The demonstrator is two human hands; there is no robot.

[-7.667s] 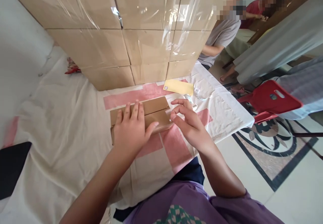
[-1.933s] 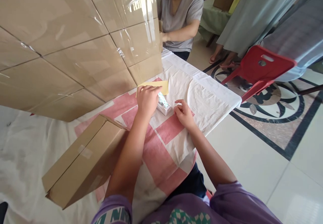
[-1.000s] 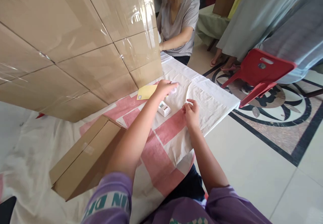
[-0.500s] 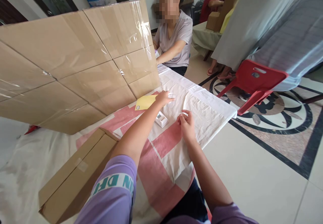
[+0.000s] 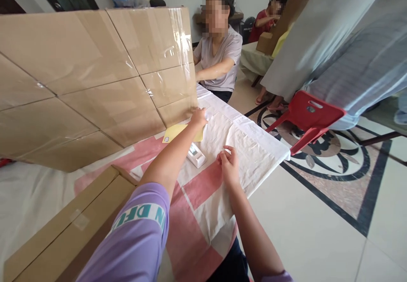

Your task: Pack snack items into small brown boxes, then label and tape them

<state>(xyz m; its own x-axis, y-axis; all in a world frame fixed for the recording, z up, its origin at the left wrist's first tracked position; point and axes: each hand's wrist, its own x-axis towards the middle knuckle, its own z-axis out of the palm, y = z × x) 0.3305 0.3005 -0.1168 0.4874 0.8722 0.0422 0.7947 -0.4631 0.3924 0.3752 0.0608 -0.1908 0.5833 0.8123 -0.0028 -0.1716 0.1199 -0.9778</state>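
Observation:
My left hand (image 5: pixel 199 118) reaches over the table near the foot of the cardboard panel, its fingers closed round a small whitish, see-through thing (image 5: pixel 208 115) whose kind I cannot make out. Under that wrist lies a yellow card (image 5: pixel 173 132) with a small printed mark, partly covered by my forearm. Closer to me, a small white box-shaped device (image 5: pixel 196 155) with a little dark window rests on the cloth. My right hand (image 5: pixel 229 165) is beside it, over the cloth, thumb and fingers pinched together; whatever they hold is too small to tell.
A tall taped cardboard panel (image 5: pixel 104 74) stands along the table's left side. A long cardboard box (image 5: pixel 73 222) lies at the near left. A pink and white cloth (image 5: pixel 190 231) covers the table. Across it sits a person (image 5: pixel 219 57); a red chair (image 5: pixel 313 110) stands at right.
My left hand has moved slightly farther away, toward the panel, with the whitish thing. The right hand stays pinched in about the same place on the table. The view has shifted a little.

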